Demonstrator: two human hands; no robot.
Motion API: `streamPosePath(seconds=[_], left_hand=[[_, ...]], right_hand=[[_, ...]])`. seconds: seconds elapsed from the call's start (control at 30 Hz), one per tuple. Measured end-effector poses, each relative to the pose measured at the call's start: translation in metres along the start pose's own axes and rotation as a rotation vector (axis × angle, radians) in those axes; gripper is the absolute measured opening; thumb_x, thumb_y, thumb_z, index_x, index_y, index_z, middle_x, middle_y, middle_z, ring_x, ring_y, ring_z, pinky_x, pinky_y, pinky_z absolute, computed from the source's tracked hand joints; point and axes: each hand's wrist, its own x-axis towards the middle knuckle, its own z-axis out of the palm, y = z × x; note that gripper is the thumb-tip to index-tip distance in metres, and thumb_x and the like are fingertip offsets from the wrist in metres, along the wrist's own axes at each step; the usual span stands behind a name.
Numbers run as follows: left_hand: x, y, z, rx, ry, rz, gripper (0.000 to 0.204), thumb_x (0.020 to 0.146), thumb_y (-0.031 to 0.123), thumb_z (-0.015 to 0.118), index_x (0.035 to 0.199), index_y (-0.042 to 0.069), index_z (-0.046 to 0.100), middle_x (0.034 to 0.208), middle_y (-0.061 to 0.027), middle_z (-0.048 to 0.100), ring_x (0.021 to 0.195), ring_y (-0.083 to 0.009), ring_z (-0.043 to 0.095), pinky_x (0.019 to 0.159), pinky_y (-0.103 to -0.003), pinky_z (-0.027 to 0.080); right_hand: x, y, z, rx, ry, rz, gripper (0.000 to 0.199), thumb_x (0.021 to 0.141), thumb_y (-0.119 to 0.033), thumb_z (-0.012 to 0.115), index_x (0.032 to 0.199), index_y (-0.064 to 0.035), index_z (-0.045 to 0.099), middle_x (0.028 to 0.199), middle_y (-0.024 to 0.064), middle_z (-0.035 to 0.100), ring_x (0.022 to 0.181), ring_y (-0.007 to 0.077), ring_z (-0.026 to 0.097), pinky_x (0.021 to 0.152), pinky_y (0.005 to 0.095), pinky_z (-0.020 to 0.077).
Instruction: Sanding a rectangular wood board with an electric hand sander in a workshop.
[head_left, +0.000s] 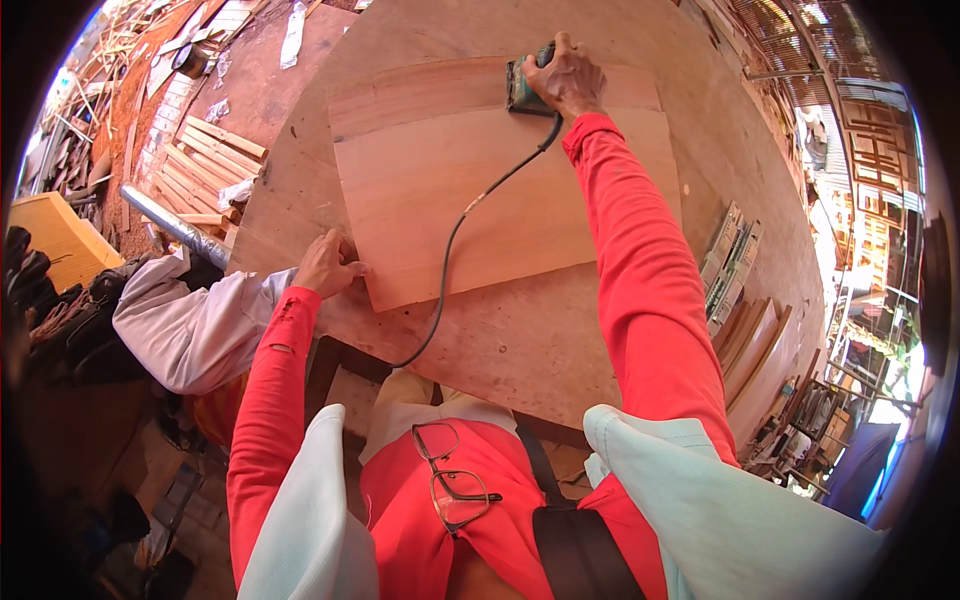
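In my right hand (570, 78) is a green electric palm sander (522, 90), its pad near the far edge of a thin, light-brown wooden panel (480, 205). My fingers wrap round the top of the sander. A black cord (452, 235) runs from it across the panel toward my body. My left hand (328, 264) rests at the panel's near left corner, thumb stretched out toward its edge and apart from the half-bent fingers. The panel lies flat on a large wooden tabletop (490, 345). A darker band crosses its far part.
Close by my left arm is another person's pale sleeve (190, 325); their hand is hidden. A silvery tube (175, 225) and wood strips (205, 165) lie to the left. Long metal-like pieces (732, 262) and boards (750, 350) are at the right. Glasses (455, 485) hang on my red shirt.
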Motion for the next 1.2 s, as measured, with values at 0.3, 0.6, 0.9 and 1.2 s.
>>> streamPosePath(seconds=[0.3, 0.6, 0.9, 1.2], left_hand=[[-0.005, -0.003, 0.004, 0.012, 0.035, 0.05, 0.047, 0.076, 0.03, 0.087, 0.097, 0.0, 0.058, 0.093, -0.0177, 0.064, 0.095, -0.0355, 0.062, 0.083, -0.044, 0.051], [0.002, 0.013, -0.005, 0.096, -0.057, -0.012, 0.048, 0.076, 0.031, 0.087, 0.097, -0.002, 0.06, 0.097, -0.02, 0.066, 0.1, -0.038, 0.062, 0.086, -0.045, 0.051], [-0.001, 0.016, -0.01, 0.115, -0.079, -0.036, 0.053, 0.076, 0.032, 0.087, 0.104, -0.004, 0.06, 0.108, -0.024, 0.068, 0.109, -0.0411, 0.063, 0.092, -0.046, 0.051], [0.01, -0.002, 0.002, 0.064, -0.008, 0.053, 0.048, 0.071, 0.032, 0.089, 0.093, -0.001, 0.062, 0.09, -0.0185, 0.067, 0.087, -0.0366, 0.065, 0.076, -0.044, 0.052]], right_hand=[[-0.021, 0.039, -0.012, -0.02, -0.026, 0.082, 0.055, 0.083, -0.05, 0.068, 0.119, -0.0079, 0.06, 0.115, 0.0263, 0.066, 0.101, 0.0459, 0.069, 0.086, 0.056, 0.0556], [0.003, 0.002, 0.001, -0.002, 0.063, -0.034, 0.057, 0.083, -0.048, 0.067, 0.12, -0.0058, 0.06, 0.113, 0.026, 0.066, 0.1, 0.0455, 0.07, 0.085, 0.0547, 0.0569], [-0.041, 0.011, -0.011, 0.017, -0.02, -0.055, 0.054, 0.082, -0.045, 0.069, 0.119, -0.0063, 0.06, 0.116, 0.0297, 0.064, 0.096, 0.0474, 0.07, 0.081, 0.0563, 0.0567], [-0.018, -0.032, 0.005, 0.03, 0.052, -0.133, 0.052, 0.081, -0.044, 0.07, 0.114, -0.0055, 0.061, 0.109, 0.0264, 0.065, 0.09, 0.0455, 0.071, 0.078, 0.0541, 0.0586]])
